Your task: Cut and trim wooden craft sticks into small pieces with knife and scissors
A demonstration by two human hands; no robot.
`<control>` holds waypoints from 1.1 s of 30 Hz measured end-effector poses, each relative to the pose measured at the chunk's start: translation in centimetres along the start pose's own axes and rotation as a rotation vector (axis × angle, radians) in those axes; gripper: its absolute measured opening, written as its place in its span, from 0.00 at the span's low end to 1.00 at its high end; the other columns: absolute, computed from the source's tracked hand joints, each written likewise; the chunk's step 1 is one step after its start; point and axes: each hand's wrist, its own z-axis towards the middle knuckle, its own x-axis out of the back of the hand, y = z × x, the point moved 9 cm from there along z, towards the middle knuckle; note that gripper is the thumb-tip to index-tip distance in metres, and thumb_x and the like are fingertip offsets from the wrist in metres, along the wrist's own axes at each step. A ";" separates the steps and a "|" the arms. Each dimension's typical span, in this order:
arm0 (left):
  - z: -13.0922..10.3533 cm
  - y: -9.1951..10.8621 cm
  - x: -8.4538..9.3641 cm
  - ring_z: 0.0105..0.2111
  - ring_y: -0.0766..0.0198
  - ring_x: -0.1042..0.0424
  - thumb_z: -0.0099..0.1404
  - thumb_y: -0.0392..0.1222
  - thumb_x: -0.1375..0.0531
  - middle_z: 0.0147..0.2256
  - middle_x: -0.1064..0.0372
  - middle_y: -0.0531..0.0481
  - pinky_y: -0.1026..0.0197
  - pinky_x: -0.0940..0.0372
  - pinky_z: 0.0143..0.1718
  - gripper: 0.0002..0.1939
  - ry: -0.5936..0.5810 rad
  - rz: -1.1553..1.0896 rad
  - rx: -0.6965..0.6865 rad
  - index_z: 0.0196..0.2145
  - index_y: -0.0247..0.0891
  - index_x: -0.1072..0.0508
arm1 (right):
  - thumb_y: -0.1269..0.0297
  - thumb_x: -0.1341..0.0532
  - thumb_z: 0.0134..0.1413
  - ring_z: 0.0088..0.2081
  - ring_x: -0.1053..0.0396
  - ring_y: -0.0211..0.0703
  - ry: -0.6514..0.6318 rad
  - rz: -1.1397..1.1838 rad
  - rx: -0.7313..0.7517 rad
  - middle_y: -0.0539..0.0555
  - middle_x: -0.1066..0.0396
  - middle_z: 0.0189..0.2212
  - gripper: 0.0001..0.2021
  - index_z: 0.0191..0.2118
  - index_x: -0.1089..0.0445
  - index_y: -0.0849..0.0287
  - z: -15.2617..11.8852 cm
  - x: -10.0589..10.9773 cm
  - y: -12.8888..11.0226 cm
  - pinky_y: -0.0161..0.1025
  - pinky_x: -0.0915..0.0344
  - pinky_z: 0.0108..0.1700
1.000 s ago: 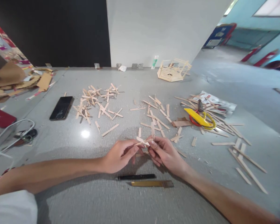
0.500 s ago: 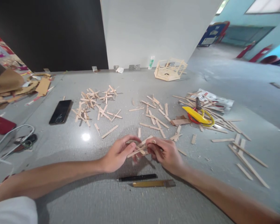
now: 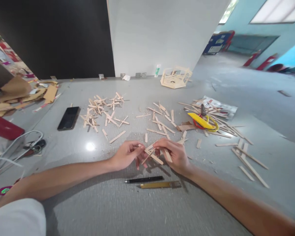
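Observation:
Both hands meet over the near middle of the grey table, gripping a small frame of crossed wooden craft sticks. My left hand pinches its left end between thumb and fingers. At the other side my right hand has its fingers closed round the sticks, one of which pokes out below the palm. How the sticks join is partly hidden by the fingers. Just below the hands lie a black pen and a cutter knife with a yellowish handle, side by side.
Loose craft sticks and crossed stick pieces lie beyond the hands. To the right are yellow-handled scissors on more sticks and a plastic packet. A stick frame model stands at the back; a phone lies left.
The stick frame has been turned in my hands, so its crossed sticks now show below the fingers. My right hand has shifted its grip. The whole view has swung slightly.

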 end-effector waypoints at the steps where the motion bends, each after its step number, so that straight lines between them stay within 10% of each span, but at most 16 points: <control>1: 0.0 0.1 -0.2 0.25 0.61 0.23 0.66 0.62 0.40 0.30 0.25 0.43 0.65 0.32 0.21 0.26 -0.027 0.007 -0.004 0.35 0.31 0.29 | 0.78 0.47 0.62 0.26 0.27 0.35 0.000 -0.003 0.008 0.50 0.25 0.29 0.14 0.43 0.28 0.57 0.0 -0.1 -0.1 0.31 0.31 0.30; 15: -0.3 0.6 -1.2 0.23 0.64 0.24 0.69 0.61 0.43 0.31 0.24 0.43 0.68 0.37 0.19 0.24 -0.149 0.078 -0.028 0.37 0.33 0.29 | 0.74 0.47 0.64 0.30 0.24 0.37 0.029 -0.091 -0.026 0.52 0.21 0.32 0.14 0.45 0.25 0.55 -0.4 -0.1 -0.1 0.32 0.28 0.35; 24: 0.1 0.2 0.2 0.20 0.66 0.27 0.67 0.63 0.42 0.28 0.26 0.45 0.67 0.37 0.18 0.27 0.013 0.031 0.010 0.33 0.32 0.29 | 0.60 0.54 0.72 0.19 0.40 0.35 -0.079 -0.018 -0.440 0.45 0.37 0.20 0.18 0.57 0.34 0.60 -0.2 -0.9 3.2 0.32 0.40 0.23; 33: 0.2 -0.1 0.2 0.19 0.67 0.27 0.68 0.64 0.44 0.27 0.26 0.45 0.69 0.38 0.17 0.27 0.005 0.004 0.008 0.31 0.32 0.32 | 0.56 0.48 0.69 0.23 0.32 0.34 -0.153 0.171 -0.535 0.50 0.26 0.27 0.14 0.38 0.31 0.58 -1.0 -2.6 3.3 0.31 0.35 0.26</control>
